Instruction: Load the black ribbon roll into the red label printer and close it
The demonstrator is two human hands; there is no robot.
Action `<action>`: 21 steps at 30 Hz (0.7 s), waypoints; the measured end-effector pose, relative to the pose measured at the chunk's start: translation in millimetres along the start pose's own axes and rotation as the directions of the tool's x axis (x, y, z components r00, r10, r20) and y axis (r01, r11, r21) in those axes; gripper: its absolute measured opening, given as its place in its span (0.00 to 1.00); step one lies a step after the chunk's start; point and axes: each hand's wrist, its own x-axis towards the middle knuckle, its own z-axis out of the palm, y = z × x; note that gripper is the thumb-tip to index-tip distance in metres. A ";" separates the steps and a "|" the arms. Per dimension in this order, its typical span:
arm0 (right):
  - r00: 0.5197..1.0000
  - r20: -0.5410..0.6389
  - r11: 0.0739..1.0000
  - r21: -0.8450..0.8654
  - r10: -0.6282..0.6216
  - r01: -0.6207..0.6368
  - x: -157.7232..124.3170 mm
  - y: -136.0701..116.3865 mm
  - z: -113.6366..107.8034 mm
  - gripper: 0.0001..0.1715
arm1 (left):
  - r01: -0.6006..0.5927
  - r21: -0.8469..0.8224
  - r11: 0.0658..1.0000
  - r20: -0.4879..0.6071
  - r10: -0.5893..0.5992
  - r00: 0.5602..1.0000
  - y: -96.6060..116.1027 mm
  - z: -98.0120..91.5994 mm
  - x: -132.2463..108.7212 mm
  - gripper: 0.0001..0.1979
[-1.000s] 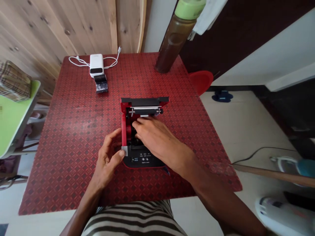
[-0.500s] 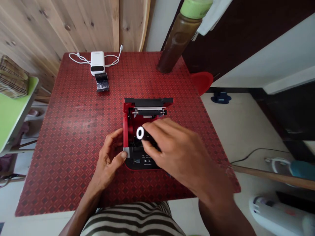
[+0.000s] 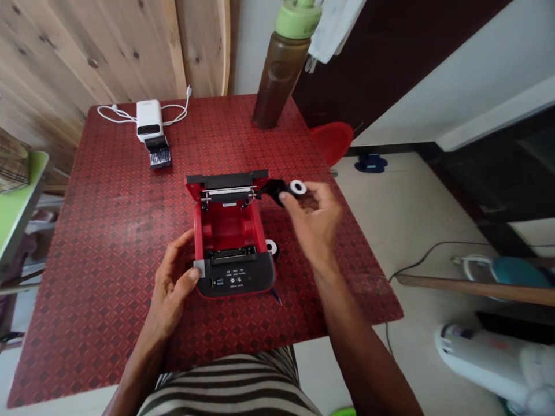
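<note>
A red and black label printer (image 3: 234, 277) sits on the table with its lid (image 3: 228, 180) raised, and its red paper bay shows bare inside. My left hand (image 3: 176, 283) grips its left front corner, thumb on top of the grey corner piece and fingers along the side. Beyond the printer's right side, my right hand (image 3: 316, 219) pinches a black roll (image 3: 286, 190) with a white core. A black strip trails from that roll toward the lid. A second roll with a white core (image 3: 271, 247) lies against the printer's right side, partly hidden.
At the back left of the red patterned table (image 3: 117, 242) lie a white power bank (image 3: 148, 118) with a cable and a crumpled black piece (image 3: 158, 153). A tall brown bottle (image 3: 280, 75) with a green cap stands at the back. A red stool (image 3: 333, 144) is beyond the right edge.
My right hand has lifted the black roll out from over the printer's bay and carried it to the far right. My left hand stays on the printer corner. The view has shifted.
</note>
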 end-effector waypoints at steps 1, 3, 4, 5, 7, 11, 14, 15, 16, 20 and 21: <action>0.997 0.080 0.999 -0.043 -0.005 0.009 -4.9 2.4 2.5 0.16 | 0.000 0.005 1.000 -0.007 0.000 1.000 0.7 0.5 0.0 0.30; 0.969 0.248 0.995 -0.092 -0.011 0.035 -13.3 5.4 3.9 0.14 | -0.006 0.025 1.000 -0.022 0.006 1.000 1.6 1.0 -0.1 0.29; 0.952 0.307 0.995 -0.092 -0.015 0.045 -16.3 6.4 3.4 0.14 | -0.007 0.034 0.999 -0.027 0.008 1.000 1.8 1.0 -0.2 0.29; 0.939 0.344 0.995 -0.088 -0.018 0.051 -18.3 7.2 2.4 0.13 | -0.007 0.037 0.999 -0.029 0.008 1.000 1.7 0.8 -0.3 0.29; 0.925 0.378 0.995 -0.087 -0.019 0.056 -19.8 8.2 0.3 0.12 | -0.004 0.031 1.000 -0.028 0.005 1.000 1.0 0.5 -0.5 0.30; 0.906 0.423 0.994 -0.089 -0.015 0.058 -18.6 8.6 -2.9 0.14 | 0.007 0.026 1.000 -0.034 -0.006 0.999 0.1 0.5 -0.5 0.31; 0.901 0.435 0.995 -0.094 0.006 0.039 -20.7 7.9 -10.2 0.21 | 0.006 0.025 1.000 -0.027 -0.006 1.000 1.7 1.2 -0.9 0.30; 0.903 0.430 0.995 -0.100 0.017 0.029 -22.7 7.2 -15.3 0.23 | 0.009 0.021 1.000 -0.024 -0.008 1.000 2.4 1.5 -1.2 0.30; 0.906 0.422 0.994 -0.108 0.027 0.020 -25.5 6.1 -21.9 0.25 | 0.013 0.017 1.000 -0.020 -0.013 1.000 3.1 1.6 -1.5 0.30; 0.880 0.471 0.991 -0.135 0.054 0.011 -44.3 -2.3 -54.5 0.18 | 0.025 0.025 0.999 -0.021 -0.025 0.999 3.9 0.8 -1.9 0.30; 0.856 0.513 0.991 -0.133 0.059 0.011 -50.1 -5.1 -60.6 0.18 | 0.023 0.029 0.999 -0.020 -0.022 1.000 3.5 0.3 -1.6 0.30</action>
